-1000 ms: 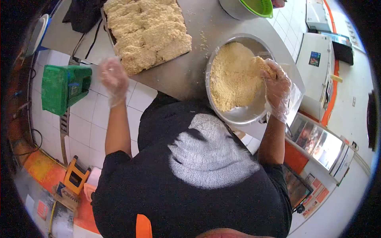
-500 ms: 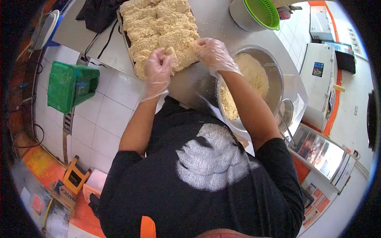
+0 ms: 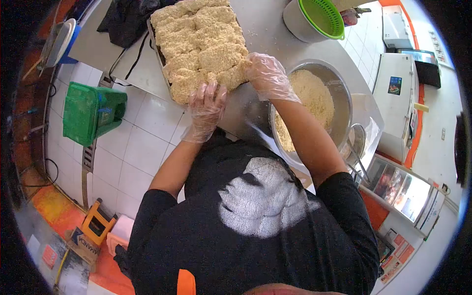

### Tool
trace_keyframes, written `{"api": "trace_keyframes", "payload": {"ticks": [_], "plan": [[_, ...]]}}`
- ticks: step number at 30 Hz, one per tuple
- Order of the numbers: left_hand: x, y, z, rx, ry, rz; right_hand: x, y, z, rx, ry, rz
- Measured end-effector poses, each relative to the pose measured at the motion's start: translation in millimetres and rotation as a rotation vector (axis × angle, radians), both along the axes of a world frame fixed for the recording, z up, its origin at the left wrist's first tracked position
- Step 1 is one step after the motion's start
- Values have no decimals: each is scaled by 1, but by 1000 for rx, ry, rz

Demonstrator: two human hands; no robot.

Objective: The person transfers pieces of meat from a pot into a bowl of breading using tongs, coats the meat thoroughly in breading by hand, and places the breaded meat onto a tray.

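Note:
Several crumb-coated pieces [image 3: 199, 37] lie packed side by side in a dark-rimmed tray [image 3: 158, 54] on the table; what is under the coating is hidden. My left hand [image 3: 209, 105], in a clear plastic glove, has its fingers stretched out against the near edge of the closest breaded piece [image 3: 223, 73]. At that piece's right end, my gloved right hand [image 3: 270, 76] pinches the corner with bent fingers. A big metal bowl [image 3: 344, 93] of pale crumbs [image 3: 310, 96] stands just right of my right hand, partly behind my forearm.
A grey bucket with a green basket [image 3: 322, 19] stands at the table's back right. Beside the bowl is a smaller metal strainer or pot [image 3: 355, 142] with a handle. Black cloth [image 3: 128, 22] with cords lies left of the tray. A green bin [image 3: 91, 113] stands on the tiled floor.
My left hand has drawn back toward me and opened from a pinch to stretched fingers. My right hand stays at the piece's right end, slightly lower.

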State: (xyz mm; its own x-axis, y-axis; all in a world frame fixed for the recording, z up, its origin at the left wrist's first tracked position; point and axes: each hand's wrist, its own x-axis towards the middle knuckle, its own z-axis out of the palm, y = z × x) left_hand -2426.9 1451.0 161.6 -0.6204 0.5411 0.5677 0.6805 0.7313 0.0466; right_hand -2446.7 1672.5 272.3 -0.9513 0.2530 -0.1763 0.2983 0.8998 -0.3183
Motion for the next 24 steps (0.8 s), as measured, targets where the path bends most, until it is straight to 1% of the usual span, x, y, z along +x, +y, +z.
{"api": "trace_keyframes", "payload": {"ticks": [1,4,7,10,13,16,19,22,24], "plan": [[-3,3,-8,-9,67,36,0,1,-1,-1,-19,-3],[-19,5,2,-27,-44,130,0,1,-3,-46,5,10],[-21,1,14,-26,-152,56,0,-1,-3,-97,51,-16],[-29,-6,21,17,-56,-9,-2,2,-9,-135,30,-32],[-43,-9,23,-48,-127,-160,-4,6,-28,-125,29,-50],[-45,-4,41,-13,-10,-246,-7,10,-43,-110,33,-57],[-44,-9,42,84,-195,-248,-6,11,-48,-111,4,-69],[-44,-8,51,-69,-237,41,-3,13,-53,-111,21,-37],[-44,-8,50,-57,-223,40,-5,14,-59,-121,-1,-74]]}}
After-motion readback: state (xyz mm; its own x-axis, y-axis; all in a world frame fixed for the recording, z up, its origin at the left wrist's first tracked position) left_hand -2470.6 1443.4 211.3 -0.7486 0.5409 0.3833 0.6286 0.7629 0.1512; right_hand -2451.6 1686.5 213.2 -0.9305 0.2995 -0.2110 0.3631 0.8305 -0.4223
